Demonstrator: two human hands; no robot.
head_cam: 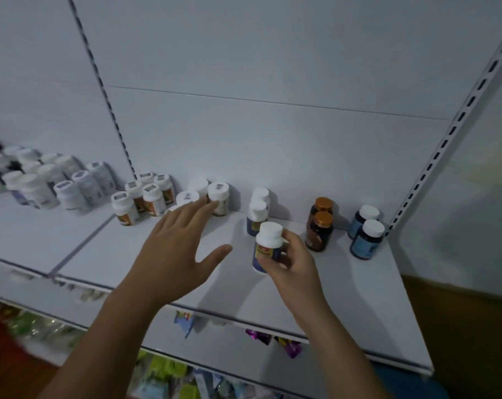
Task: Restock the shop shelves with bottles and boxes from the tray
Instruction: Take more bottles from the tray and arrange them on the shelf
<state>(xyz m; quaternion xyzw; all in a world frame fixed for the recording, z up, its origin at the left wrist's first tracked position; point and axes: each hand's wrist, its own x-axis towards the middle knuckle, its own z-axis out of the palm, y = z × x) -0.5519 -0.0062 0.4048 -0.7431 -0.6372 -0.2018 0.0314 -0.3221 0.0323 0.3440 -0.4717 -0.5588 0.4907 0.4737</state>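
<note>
My right hand grips a small dark-blue bottle with a white cap, upright just above the white shelf. It sits in front of two matching blue bottles lined up toward the back. My left hand is spread flat with straight fingers. Its fingertips reach a cluster of white-capped bottles near the back wall. The tray is out of view.
Two brown bottles with gold caps and two light-blue bottles stand to the right. Many white bottles fill the shelf's left part. A slotted upright bounds the right side. Packets hang on a lower shelf.
</note>
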